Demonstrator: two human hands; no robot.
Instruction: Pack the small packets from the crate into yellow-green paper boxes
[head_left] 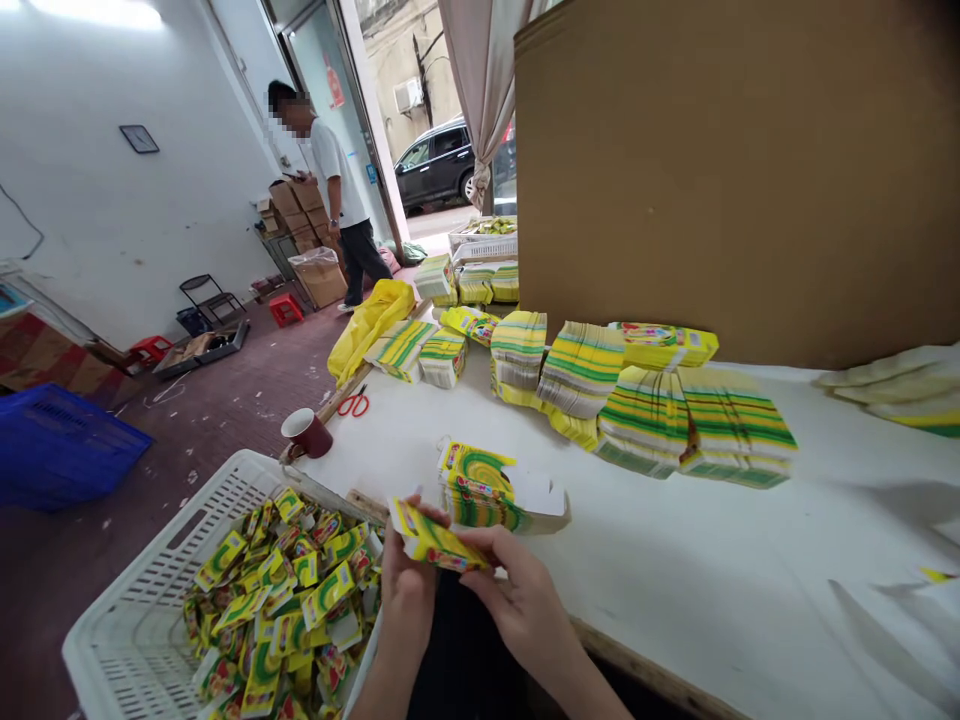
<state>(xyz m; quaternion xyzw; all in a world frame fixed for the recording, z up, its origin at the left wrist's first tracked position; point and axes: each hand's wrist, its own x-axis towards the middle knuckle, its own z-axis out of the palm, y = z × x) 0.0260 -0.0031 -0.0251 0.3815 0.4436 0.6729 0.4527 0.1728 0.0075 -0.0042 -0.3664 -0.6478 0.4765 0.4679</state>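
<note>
Both my hands hold one small yellow-and-green carton [433, 541] just above the table's near edge. My left hand [407, 580] grips its left end with the fingers curled round it. My right hand [517, 590] pinches the right end. Just behind the carton lies a small pile of flat, unfolded cartons [484, 487] on the white tabletop [675, 590]. To the left, below the table edge, a white plastic basket [150, 590] holds several folded cartons [285, 610].
Stacks of flat carton blanks [660, 415] lie across the table's middle and far end. A red mug [307, 432] and red-handled scissors [354, 404] sit at the left edge. A big cardboard sheet [735, 170] stands behind. A person [337, 200] stands by boxes near the door. A blue crate [60, 445] is on the floor.
</note>
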